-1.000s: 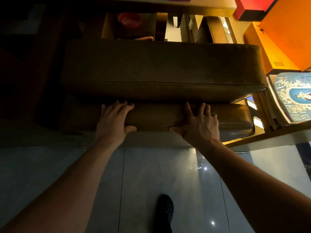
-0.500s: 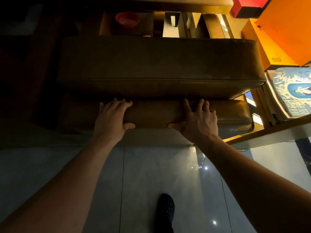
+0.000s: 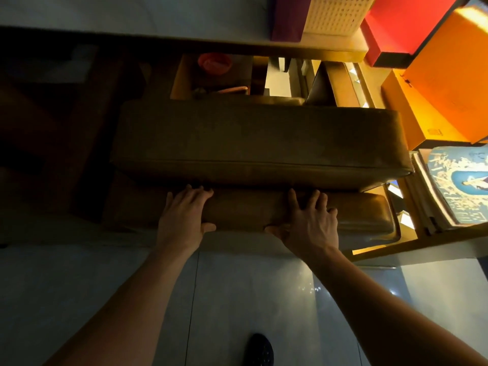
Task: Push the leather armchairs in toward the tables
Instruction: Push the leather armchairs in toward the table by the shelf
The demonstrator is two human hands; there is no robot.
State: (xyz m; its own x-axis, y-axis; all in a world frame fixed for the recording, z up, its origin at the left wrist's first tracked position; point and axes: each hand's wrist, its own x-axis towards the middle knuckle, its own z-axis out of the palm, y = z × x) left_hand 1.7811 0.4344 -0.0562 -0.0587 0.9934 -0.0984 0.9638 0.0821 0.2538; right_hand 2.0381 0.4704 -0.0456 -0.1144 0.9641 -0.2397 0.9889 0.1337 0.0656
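A brown leather armchair (image 3: 261, 138) fills the middle of the view, seen from behind and above. Its thick back cushion lies across the frame, with a lower padded roll beneath it. My left hand (image 3: 183, 216) presses flat on that roll, fingers straight and spread, thumb under its lower edge. My right hand (image 3: 310, 224) presses on the same roll further right, fingers splayed, thumb pointing left. Beyond the chair, a table top (image 3: 158, 19) runs along the upper edge, with its dark underside in front of the chair.
A wooden shelf unit (image 3: 412, 244) stands close on the right, holding orange boxes (image 3: 443, 96), a red box (image 3: 401, 25) and a blue printed picture (image 3: 464, 183). A red bowl (image 3: 214, 63) sits under the table. Grey glossy floor tiles (image 3: 250, 299) lie below, with my dark shoe (image 3: 260, 351).
The armchair has slid a little away from me toward the table. Both hands kept their places on the lower roll. More of the table top shows at the upper edge.
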